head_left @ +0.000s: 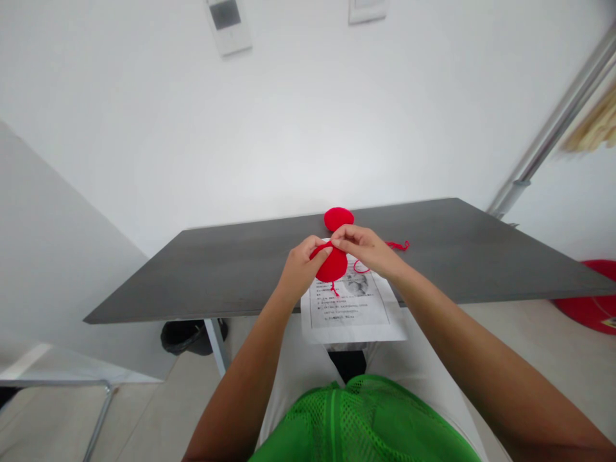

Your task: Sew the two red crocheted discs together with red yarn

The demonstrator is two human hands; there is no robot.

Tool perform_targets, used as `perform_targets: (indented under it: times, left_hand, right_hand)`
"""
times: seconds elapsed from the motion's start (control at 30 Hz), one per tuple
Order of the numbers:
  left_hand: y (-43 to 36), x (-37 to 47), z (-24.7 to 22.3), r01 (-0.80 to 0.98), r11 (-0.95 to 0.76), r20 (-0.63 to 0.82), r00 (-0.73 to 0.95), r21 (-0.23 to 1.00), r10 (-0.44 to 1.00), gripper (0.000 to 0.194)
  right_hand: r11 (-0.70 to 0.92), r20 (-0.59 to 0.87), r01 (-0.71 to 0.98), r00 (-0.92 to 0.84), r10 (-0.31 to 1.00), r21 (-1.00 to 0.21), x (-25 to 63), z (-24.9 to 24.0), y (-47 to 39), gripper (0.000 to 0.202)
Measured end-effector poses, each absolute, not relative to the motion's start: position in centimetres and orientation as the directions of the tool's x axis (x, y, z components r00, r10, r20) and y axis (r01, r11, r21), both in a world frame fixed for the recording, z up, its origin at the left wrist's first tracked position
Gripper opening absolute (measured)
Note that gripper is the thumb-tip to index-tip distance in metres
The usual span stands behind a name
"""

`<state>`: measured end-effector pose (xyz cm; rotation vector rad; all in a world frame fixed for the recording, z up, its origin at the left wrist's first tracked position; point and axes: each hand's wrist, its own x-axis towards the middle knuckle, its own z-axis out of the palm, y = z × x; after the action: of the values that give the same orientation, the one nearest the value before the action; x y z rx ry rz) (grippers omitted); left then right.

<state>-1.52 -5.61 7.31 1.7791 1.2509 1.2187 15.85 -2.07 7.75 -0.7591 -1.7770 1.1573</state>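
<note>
Printed sheet (353, 328) on a dark table (231, 276), red round piece (332, 268) held above it.
The left hand (304, 260) pinches the piece; thumb and fingertips of the right hand (364, 248) meet narrowly at its upper edge, any grip unclear. Beyond, a red disc (338, 217) lies near the far edge.

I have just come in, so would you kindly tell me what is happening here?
A person at a grey table is working on a round red piece. The left grip holds it by its side, and the right grip is closed at its top edge; what exactly it pinches is too small to tell. Red yarn trails beside the right grip. A printed sheet lies below, overhanging the front edge, and a second red piece rests behind.
</note>
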Motion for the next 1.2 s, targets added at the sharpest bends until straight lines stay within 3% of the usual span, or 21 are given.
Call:
perform_targets:
  times: [0.23,0.43,0.6,1.03,1.2]
  left_hand:
    - [-5.5,-1.7,7.0,0.399,-0.379,0.339,0.170,0.835,0.925,0.016]
    - [-5.3,-1.8,7.0,0.488,-0.355,0.316,0.164,0.797,0.934,0.016]
    - [-5.0,-2.0,6.9,0.511,-0.331,0.294,0.155,0.793,0.943,0.016]
    - [-4.8,-1.9,6.1,0.138,-0.127,0.097,0.208,0.982,0.973,0.021]
    - [-5.1,-1.8,6.3,0.068,-0.047,0.033,0.202,0.997,0.979,0.024]
  right_hand:
    - [0.432,0.372,0.037,-0.449,0.813,-0.901,15.9,7.7,-2.1,0.020]
    - [0.586,0.481,0.257,-0.373,0.794,-0.768,16.1,7.5,-1.7,0.017]
    - [0.595,0.497,0.303,-0.344,0.797,-0.744,16.2,7.3,-1.5,0.019]
    - [0.506,0.355,0.248,-0.469,0.809,-0.826,15.9,7.9,-2.0,0.018]
    - [0.534,0.396,0.225,-0.455,0.797,-0.815,15.9,8.0,-1.8,0.017]
